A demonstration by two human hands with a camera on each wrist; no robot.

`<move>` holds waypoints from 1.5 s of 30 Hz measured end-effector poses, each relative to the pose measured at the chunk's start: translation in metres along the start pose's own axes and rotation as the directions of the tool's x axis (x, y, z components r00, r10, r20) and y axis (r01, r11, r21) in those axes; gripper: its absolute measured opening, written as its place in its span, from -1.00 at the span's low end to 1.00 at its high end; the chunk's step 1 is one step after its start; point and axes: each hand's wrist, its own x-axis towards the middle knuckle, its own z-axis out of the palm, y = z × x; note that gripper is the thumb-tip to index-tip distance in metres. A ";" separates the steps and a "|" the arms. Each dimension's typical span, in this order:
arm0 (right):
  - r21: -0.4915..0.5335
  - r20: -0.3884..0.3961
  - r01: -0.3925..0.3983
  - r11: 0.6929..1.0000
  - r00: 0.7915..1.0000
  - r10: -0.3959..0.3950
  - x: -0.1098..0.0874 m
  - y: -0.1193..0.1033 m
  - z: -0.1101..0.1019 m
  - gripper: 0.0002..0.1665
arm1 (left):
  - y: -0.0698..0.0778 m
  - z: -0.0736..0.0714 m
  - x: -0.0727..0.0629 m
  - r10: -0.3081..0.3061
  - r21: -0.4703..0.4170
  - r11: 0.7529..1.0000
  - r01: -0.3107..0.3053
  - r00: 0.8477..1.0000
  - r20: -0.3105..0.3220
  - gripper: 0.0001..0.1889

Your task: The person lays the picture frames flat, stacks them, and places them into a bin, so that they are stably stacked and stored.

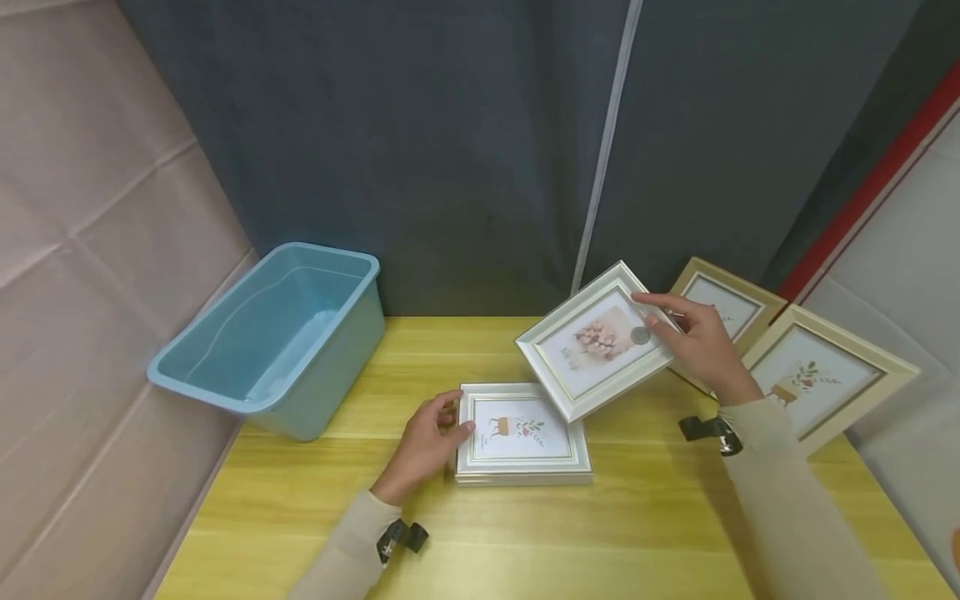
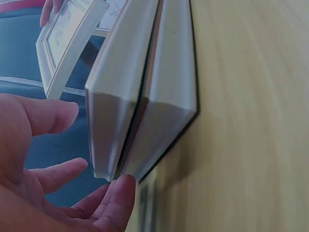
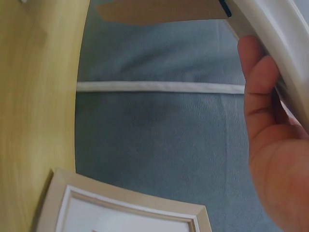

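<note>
My right hand (image 1: 701, 346) grips a white picture frame (image 1: 543, 346) by its right edge, thumb on the front. The frame is raised and tilted, with a pink flower print and a round grey spot; in the right wrist view its back leg (image 3: 164, 12) sticks out. Below it, a stack of two white picture frames (image 1: 525, 479) lies flat on the table, the upper one showing a potted-plant print. At the stack's left side is my left hand (image 1: 426, 442), fingers loosely spread. In the left wrist view its lower fingertips (image 2: 124, 188) touch the stack's corner.
A blue plastic bin (image 1: 352, 325) stands at the table's left back. Two beige picture frames, a rear one (image 1: 753, 293) and a front one (image 1: 896, 371), stand upright at the right. A dark curtain (image 1: 450, 167) closes off the back of the wooden table (image 1: 315, 508).
</note>
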 end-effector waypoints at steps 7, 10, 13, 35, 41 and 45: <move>0.078 -0.001 0.050 0.996 0.999 -0.050 -0.008 -0.005 0.010 -0.59 | 0.009 -0.010 0.001 0.063 -0.012 0.998 -0.064 0.997 -0.045 -0.45; 0.108 0.008 0.071 0.992 0.997 -0.072 -0.011 -0.006 0.016 -0.59 | 0.016 -0.015 0.001 0.101 -0.063 0.993 -0.104 0.994 -0.052 -0.48; 0.129 0.012 0.081 0.988 0.996 -0.083 -0.015 -0.008 0.021 -0.60 | 0.023 -0.017 0.002 0.127 -0.097 0.987 -0.131 0.991 -0.048 -0.47; 0.368 0.158 0.024 0.930 0.984 -0.088 -0.033 -0.010 0.060 -0.55 | 0.056 -0.002 0.030 0.214 -0.235 0.954 -0.186 0.971 0.103 -0.47; 0.301 0.145 0.064 0.951 0.983 -0.112 -0.036 -0.010 0.073 -0.59 | 0.053 -0.002 0.038 0.280 -0.343 0.920 -0.191 0.932 0.232 -0.45; 0.331 0.150 0.073 0.941 0.980 -0.128 -0.038 -0.009 0.077 -0.60 | 0.049 -0.002 0.041 0.320 -0.396 0.899 -0.185 0.897 0.306 -0.45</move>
